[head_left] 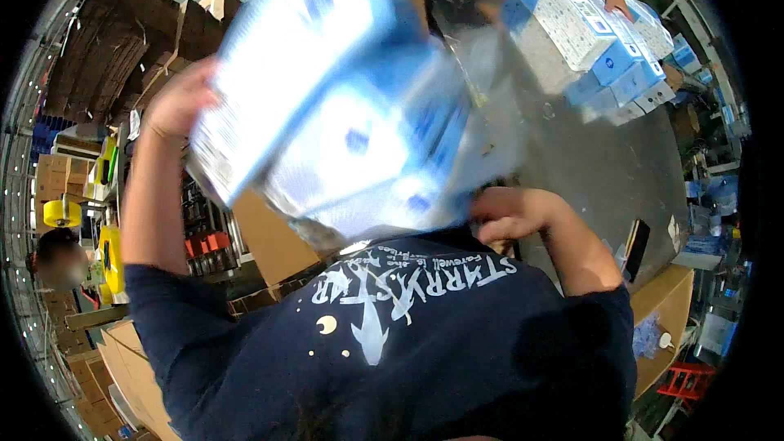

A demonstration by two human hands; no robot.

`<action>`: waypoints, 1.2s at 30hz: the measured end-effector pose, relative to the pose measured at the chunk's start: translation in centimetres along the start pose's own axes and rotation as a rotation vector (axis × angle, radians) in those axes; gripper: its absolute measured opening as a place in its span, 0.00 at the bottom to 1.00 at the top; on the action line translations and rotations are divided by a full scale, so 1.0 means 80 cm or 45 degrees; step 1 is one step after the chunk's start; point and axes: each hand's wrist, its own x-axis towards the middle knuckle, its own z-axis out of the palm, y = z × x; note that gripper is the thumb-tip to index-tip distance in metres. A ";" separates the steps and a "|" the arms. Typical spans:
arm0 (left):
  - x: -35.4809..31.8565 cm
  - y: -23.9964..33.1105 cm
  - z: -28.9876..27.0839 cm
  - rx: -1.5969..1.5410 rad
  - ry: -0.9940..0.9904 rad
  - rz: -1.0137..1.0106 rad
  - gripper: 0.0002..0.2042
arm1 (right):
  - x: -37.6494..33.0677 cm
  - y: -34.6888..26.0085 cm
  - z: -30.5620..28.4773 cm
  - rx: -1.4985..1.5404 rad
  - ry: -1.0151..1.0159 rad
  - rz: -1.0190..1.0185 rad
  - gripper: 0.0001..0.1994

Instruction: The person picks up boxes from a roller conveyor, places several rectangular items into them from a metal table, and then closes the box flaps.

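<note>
Item: a bundle of white-and-blue boxes point(327, 106) in clear film, blurred, held high at centre. It is gripped at its left edge by the left hand point(175, 102); the right hand point(502, 216) is closed at the bundle's lower right corner, the grasp itself unclear. Both ends are best kept supported, since the film looks slippery. A stack of white-and-blue cartons point(588, 33) stands on the grey table point(604, 171), far right. Brown cardboard boxes point(122, 57) are piled far left.

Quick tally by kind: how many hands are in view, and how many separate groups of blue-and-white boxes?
Person's own hands: 2 (left hand, right hand)
Co-worker's hand: 1
Held box bundle, blurred: 1
Box stack on the table: 1
Total: 5
</note>
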 end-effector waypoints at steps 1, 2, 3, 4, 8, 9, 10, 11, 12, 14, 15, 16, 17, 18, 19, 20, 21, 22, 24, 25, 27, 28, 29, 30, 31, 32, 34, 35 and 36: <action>-0.021 -0.050 0.024 0.000 0.062 -0.121 0.30 | 0.005 0.003 0.010 0.113 0.218 -0.224 0.21; -0.036 -0.119 0.023 0.448 0.139 -0.311 0.28 | 0.008 0.002 0.026 0.235 0.444 -0.439 0.19; -0.040 -0.159 0.052 0.993 0.260 -0.368 0.28 | 0.010 -0.007 0.038 0.715 0.613 -0.242 0.20; -0.040 -0.184 0.090 1.541 0.369 -0.397 0.28 | 0.025 0.007 0.047 0.834 0.799 -0.087 0.20; -0.013 -0.235 0.153 1.952 0.245 -0.157 0.29 | 0.069 0.033 0.092 0.559 1.112 0.252 0.22; -0.004 -0.241 0.152 1.838 0.208 -0.170 0.29 | 0.073 0.027 0.102 0.327 1.150 0.234 0.22; 0.001 -0.250 0.137 1.735 0.182 -0.191 0.30 | 0.075 0.019 0.110 0.081 1.172 0.207 0.22; -0.008 -0.290 0.123 1.735 0.194 -0.179 0.30 | 0.068 0.004 0.121 0.315 1.161 0.307 0.23; -0.025 -0.326 0.115 1.748 0.204 -0.163 0.31 | 0.060 -0.007 0.132 0.557 1.164 0.390 0.24; -0.056 -0.332 0.127 1.586 0.004 -0.485 0.34 | 0.017 0.041 0.187 0.655 1.413 0.481 0.26; -0.085 -0.362 0.132 1.628 0.047 -0.418 0.35 | -0.014 0.069 0.216 0.708 1.556 0.661 0.24; -0.106 -0.389 0.136 1.666 0.089 -0.358 0.36 | -0.050 0.087 0.243 0.621 1.701 0.983 0.22; -0.111 -0.387 0.134 1.636 0.015 -0.378 0.38 | -0.088 0.110 0.275 0.404 1.804 1.327 0.21; -0.112 -0.385 0.127 1.602 -0.050 -0.397 0.39 | -0.117 0.129 0.315 0.320 1.833 1.568 0.22; -0.100 -0.373 0.116 1.522 -0.146 -0.408 0.40 | -0.144 0.142 0.352 0.289 1.876 1.705 0.22; -0.081 -0.362 0.097 1.435 -0.293 -0.380 0.35 | -0.166 0.152 0.376 0.262 1.914 1.834 0.21; -0.049 -0.334 0.103 1.100 -0.270 -0.283 0.32 | -0.172 0.168 0.387 0.167 1.939 1.897 0.20; -0.016 -0.298 0.117 0.768 -0.242 -0.203 0.28 | -0.173 0.185 0.394 0.079 1.951 1.948 0.19; 0.035 -0.233 0.195 1.017 -0.063 0.362 0.23 | -0.172 0.213 0.398 0.184 1.978 2.011 0.16; 0.061 -0.243 0.221 1.037 -0.191 0.516 0.23 | -0.166 0.224 0.392 0.373 1.993 2.005 0.15; 0.073 -0.271 0.254 1.177 -0.326 0.555 0.22 | -0.162 0.233 0.380 0.518 1.995 1.946 0.12; 0.065 -0.276 0.261 1.291 -0.338 0.435 0.22 | -0.165 0.228 0.387 0.479 1.987 1.906 0.11; 0.058 -0.278 0.260 1.415 -0.367 0.389 0.22 | -0.181 0.239 0.409 0.253 1.848 1.929 0.11; 0.050 -0.281 0.254 1.529 -0.387 0.326 0.22 | -0.187 0.218 0.391 0.217 1.781 1.864 0.12; 0.048 -0.298 0.245 1.525 -0.375 0.291 0.21 | -0.189 0.191 0.357 0.208 1.638 1.976 0.12; 0.051 -0.293 0.244 1.588 -0.393 0.288 0.23 | -0.186 0.189 0.338 -0.106 1.765 1.781 0.11; 0.071 -0.289 0.243 1.579 -0.235 0.377 0.25 | -0.176 0.183 0.298 -0.717 1.968 1.314 0.09; 0.086 -0.285 0.246 1.506 -0.218 0.397 0.26 | -0.155 0.172 0.259 -0.223 1.982 1.186 0.08; 0.099 -0.282 0.249 1.431 -0.196 0.426 0.27 | -0.123 0.151 0.209 0.254 1.945 1.045 0.07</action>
